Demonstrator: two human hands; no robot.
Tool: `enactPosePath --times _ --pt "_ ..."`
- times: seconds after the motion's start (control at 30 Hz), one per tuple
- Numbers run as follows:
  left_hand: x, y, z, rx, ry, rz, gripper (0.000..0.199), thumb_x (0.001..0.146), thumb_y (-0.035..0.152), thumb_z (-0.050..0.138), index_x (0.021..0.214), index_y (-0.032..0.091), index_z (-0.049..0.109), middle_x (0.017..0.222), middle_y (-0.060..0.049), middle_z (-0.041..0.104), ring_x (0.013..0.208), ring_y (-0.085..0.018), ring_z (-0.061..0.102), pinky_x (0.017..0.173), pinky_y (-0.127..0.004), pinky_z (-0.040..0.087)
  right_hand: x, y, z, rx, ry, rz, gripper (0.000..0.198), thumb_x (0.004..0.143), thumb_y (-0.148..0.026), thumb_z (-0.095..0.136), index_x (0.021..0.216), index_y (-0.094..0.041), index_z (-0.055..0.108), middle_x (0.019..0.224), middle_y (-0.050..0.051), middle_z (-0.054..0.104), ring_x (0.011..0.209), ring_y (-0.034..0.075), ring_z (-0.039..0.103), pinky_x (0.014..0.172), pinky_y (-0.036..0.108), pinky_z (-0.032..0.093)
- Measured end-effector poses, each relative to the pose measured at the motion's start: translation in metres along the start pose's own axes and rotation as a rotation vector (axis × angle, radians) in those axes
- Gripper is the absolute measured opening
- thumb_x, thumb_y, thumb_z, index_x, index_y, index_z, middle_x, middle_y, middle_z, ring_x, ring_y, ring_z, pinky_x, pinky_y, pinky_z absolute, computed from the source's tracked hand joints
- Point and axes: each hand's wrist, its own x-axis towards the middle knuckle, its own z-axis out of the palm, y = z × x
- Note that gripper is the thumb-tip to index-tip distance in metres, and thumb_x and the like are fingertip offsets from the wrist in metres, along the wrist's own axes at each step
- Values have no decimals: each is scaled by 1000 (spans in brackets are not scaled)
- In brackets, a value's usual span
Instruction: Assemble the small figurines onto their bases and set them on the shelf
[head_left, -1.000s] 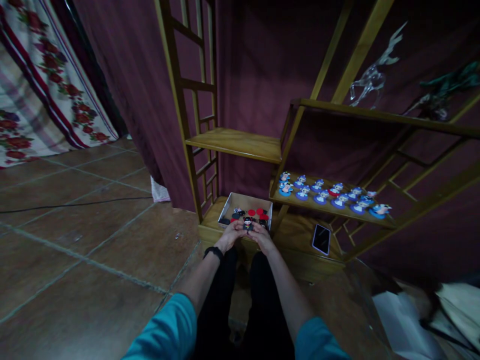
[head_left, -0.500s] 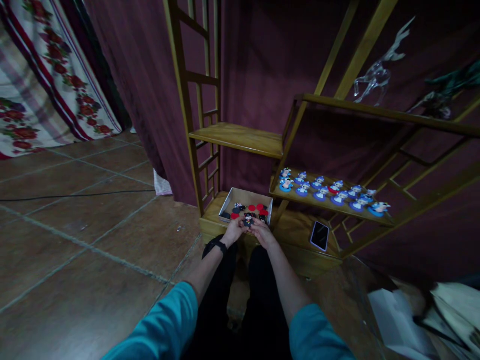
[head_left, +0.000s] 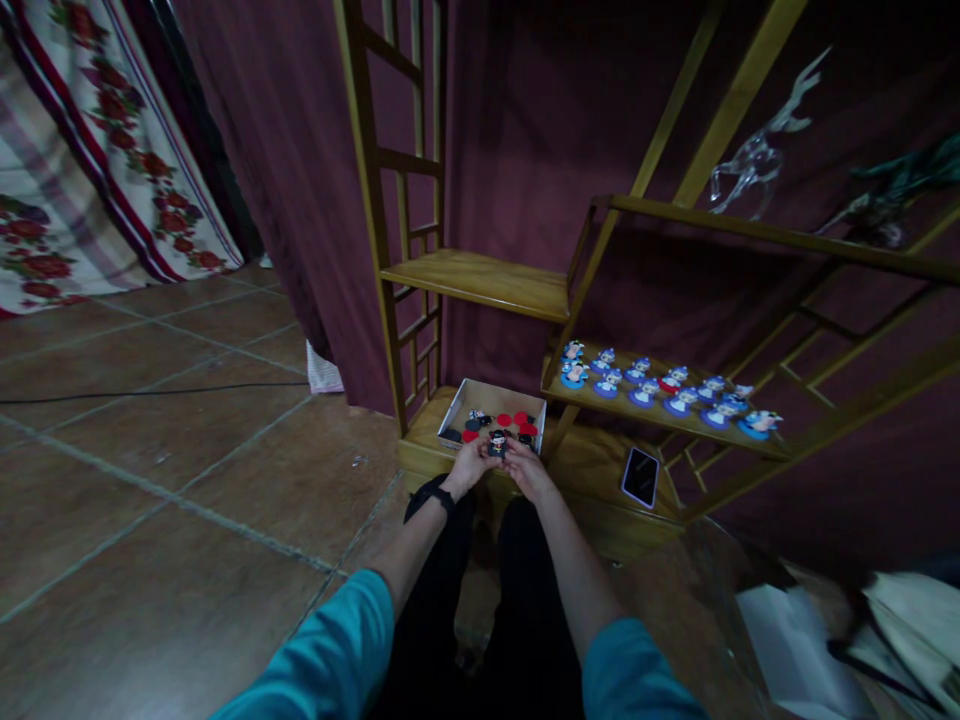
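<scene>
A small dark figurine (head_left: 497, 443) with a pale face and a black base is held between my two hands, at the near edge of a cardboard box (head_left: 501, 392). My left hand (head_left: 469, 466) grips it from the left, and my right hand (head_left: 526, 469) grips it from the right. Inside the box lie red discs (head_left: 520, 418), dark discs (head_left: 472, 425) and a few small dark figures, some partly hidden by my hands. The box rests on the low board of a wooden shelf unit.
Two rows of blue and purple figurines (head_left: 643, 394) stand on the shelf to the right. Below them a phone (head_left: 640, 476) lies on the wooden base. An empty-looking shelf board (head_left: 480, 282) juts out above the box. A clear deer ornament (head_left: 750, 165) stands higher up.
My hands stay around the figurine, which looks slightly more upright. The whole view has shifted very slightly; the box and shelf figurines keep their places.
</scene>
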Motion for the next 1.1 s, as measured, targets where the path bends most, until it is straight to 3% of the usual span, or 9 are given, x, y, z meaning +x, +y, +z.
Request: enactPosePath --times 0.17,0.37,0.5,0.9,1.1 --pt "2 -2 1 -47 75 -12 42 50 15 76 88 11 60 63 3 58 54 -8 51 57 -22 41 2 4 -2 -16 103 7 28 61 -19 70 88 -19 63 83 4 70 74 15 64 72 30 49" --pt "5 -8 0 -61 30 -15 46 48 11 75 93 10 61 68 0 61 54 -8 51 57 -21 41 4 5 -3 -64 133 -5 31 57 -18 71 86 -20 62 80 2 68 72 15 64 73 32 50" --pt "5 -7 1 -86 -16 -14 39 51 10 72 88 11 62 70 0 62 55 -8 51 58 -21 42 4 4 -3 -65 164 -26 32 56 -18 71 87 -21 61 84 2 68 78 16 64 75 32 49" --pt "3 0 4 -151 57 -69 42 56 8 69 98 11 63 61 3 59 51 -8 51 54 -20 42 -1 -4 0 -70 140 -18 39 53 -16 72 90 -21 60 88 0 67 75 13 63 74 28 48" --pt "0 5 6 -197 69 -112 35 57 15 74 89 11 62 59 2 58 52 -8 53 53 -19 43 2 0 -3 -88 155 -30 36 55 -20 73 88 -22 61 87 1 67 76 14 64 75 30 49"
